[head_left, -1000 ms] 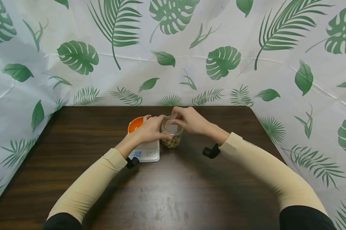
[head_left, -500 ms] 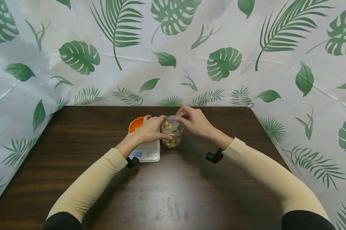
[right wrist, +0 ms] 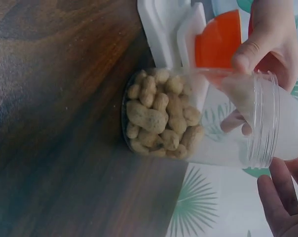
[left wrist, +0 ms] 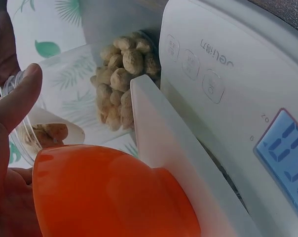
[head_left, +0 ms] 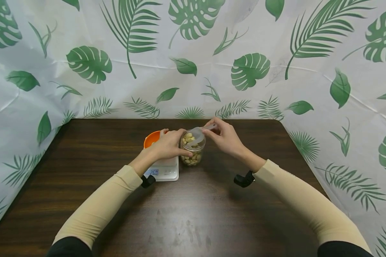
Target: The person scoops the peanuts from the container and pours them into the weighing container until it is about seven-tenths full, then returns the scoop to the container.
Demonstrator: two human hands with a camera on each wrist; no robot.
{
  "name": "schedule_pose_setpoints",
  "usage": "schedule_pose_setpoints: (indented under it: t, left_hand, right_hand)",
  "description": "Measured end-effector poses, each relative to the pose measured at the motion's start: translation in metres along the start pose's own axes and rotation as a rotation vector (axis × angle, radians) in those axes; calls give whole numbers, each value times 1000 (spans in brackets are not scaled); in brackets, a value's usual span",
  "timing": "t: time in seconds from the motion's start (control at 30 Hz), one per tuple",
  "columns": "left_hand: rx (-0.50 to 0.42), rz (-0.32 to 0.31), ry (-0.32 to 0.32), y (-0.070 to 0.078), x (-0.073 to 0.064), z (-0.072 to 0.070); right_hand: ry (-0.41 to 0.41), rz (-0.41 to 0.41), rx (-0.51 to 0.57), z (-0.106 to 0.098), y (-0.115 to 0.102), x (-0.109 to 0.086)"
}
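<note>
A clear screw-neck jar point(right wrist: 220, 150) holds unshelled peanuts point(right wrist: 161, 116) in its lower part. My left hand point(head_left: 167, 145) grips the jar near its mouth, thumb in front at the neck. With bent fingers, my right hand point(head_left: 226, 139) pinches the handle of a translucent white scoop point(head_left: 197, 134) at the jar's mouth. In the left wrist view, peanuts point(left wrist: 50, 133) show by the scoop. An orange bowl point(head_left: 150, 139) sits beside the left hand on a white kitchen scale point(head_left: 168, 175), a few peanuts showing inside. The scale's display point(head_left: 153, 172) seems to read 26.0.
Everything stands on a dark wooden table point(head_left: 193, 210), toward its far edge. A white sheet point(head_left: 199, 82) printed with green leaves hangs behind the table and along its sides. Black wrist cameras point(head_left: 244, 179) sit under both forearms.
My right hand has moved right, and the scoop has come up out of the jar's inside to its mouth, tilting toward level. The left hand, bowl and scale have stayed put.
</note>
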State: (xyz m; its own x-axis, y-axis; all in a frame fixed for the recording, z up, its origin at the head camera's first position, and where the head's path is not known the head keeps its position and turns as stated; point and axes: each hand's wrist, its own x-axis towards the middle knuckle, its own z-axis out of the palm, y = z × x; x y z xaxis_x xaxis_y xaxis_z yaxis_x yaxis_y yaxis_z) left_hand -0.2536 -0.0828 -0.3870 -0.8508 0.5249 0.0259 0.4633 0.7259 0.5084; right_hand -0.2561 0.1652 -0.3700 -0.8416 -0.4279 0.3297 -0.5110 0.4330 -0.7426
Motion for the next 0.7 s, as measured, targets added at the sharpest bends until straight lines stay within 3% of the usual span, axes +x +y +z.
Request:
schedule_pose_setpoints:
  t: [0.37, 0.7]
  left_hand:
    - [-1, 7, 2, 0, 1, 0]
    - [-9, 13, -3, -2, 1, 0]
  right_hand:
    - [41, 47, 193, 0, 6, -5]
    - [84, 42, 290, 2, 17, -11]
